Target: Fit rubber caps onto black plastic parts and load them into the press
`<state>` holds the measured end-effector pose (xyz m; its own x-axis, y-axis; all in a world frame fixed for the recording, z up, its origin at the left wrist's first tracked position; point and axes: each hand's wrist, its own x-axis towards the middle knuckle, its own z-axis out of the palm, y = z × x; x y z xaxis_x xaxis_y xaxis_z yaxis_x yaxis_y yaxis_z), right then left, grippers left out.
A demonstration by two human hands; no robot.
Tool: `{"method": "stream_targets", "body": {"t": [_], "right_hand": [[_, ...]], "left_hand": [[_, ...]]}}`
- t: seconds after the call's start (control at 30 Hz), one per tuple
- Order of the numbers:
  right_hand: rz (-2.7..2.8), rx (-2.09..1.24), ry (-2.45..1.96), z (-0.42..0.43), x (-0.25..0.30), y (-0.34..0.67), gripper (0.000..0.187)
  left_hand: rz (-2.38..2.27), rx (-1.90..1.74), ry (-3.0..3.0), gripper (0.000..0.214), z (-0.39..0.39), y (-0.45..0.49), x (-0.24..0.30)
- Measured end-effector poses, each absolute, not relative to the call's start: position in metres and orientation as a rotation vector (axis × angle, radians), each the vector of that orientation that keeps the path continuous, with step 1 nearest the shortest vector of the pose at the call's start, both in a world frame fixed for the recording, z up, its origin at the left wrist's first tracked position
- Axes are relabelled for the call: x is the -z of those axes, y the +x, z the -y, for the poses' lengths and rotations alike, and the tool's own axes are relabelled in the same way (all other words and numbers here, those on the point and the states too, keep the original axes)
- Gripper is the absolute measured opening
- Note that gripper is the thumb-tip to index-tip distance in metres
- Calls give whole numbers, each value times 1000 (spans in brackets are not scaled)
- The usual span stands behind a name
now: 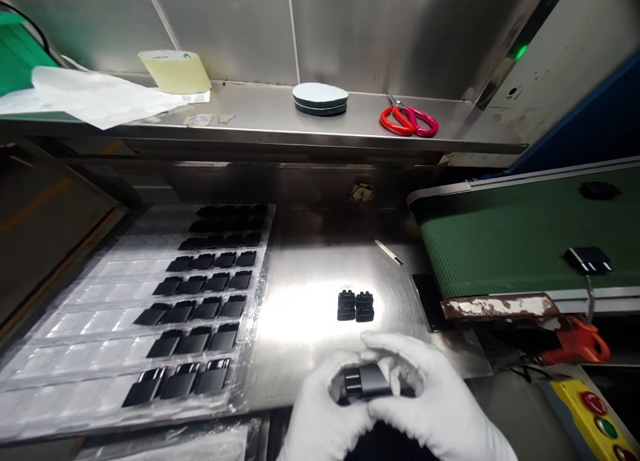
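A small dark grey rectangular plastic part [364, 383] is held near the front edge of the polished steel worktable [305, 301], gripped between the white-gloved left hand [320, 408] and the white-gloved right hand [425, 394]; both hands are closed around it. Two black ribbed blocks [355, 306] are set side by side just beyond the hands. A clear blister tray [75, 314] to the left is partly filled with matching dark parts [200, 301]. One further dark piece [589, 260] is carried on the green conveyor belt [500, 241].

A slip is judged possible: the part is held over the table's edge, and smooth gloves could let it drop out of reach.

The part's underside is hidden by the fingers. The far tray rows are lost in shadow and possibly hold more parts. Both wrists are cut off.
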<state>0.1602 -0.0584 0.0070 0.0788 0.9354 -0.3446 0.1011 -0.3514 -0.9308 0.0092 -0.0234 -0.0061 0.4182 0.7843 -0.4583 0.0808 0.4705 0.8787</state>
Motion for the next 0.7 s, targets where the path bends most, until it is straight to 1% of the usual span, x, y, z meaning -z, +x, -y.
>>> {"method": "stream_targets", "body": {"t": [0.1, 0.17, 0.2, 0.27, 0.33, 0.4, 0.47, 0.5, 0.6, 0.7], "right_hand": [[842, -1333, -1561, 62, -14, 158, 66], [661, -1422, -1553, 63, -19, 159, 66], [589, -1489, -1529, 63, -20, 160, 67], [568, -1613, -1417, 61, -18, 163, 67], [678, -1625, -1302, 59, -12, 167, 67], [798, -1539, -1229, 58, -3, 173, 67], [865, -1414, -1181, 57, 5, 182, 66], [900, -1360, -1148, 56, 8, 188, 65], [1138, -1204, -1051, 50, 13, 208, 67], [1528, -978, -989, 42, 13, 225, 72]], "left_hand": [[-1082, -678, 966, 38, 25, 2, 7], [-990, -797, 1046, 35, 23, -3, 11], [-920, -864, 1126, 38, 21, -5, 13], [-766, -983, 1342, 54, 19, -5, 17], [-720, -1062, 1454, 63, 19, 0, 16], [-876, -1035, 1312, 69, 19, 10, 9], [-1062, -912, 1026, 82, 17, 24, -3], [-1104, -840, 884, 84, 15, 30, -11], [-1099, -703, 586, 62, 9, 45, -33], [-1092, -725, 633, 54, 6, 55, -49]]}}
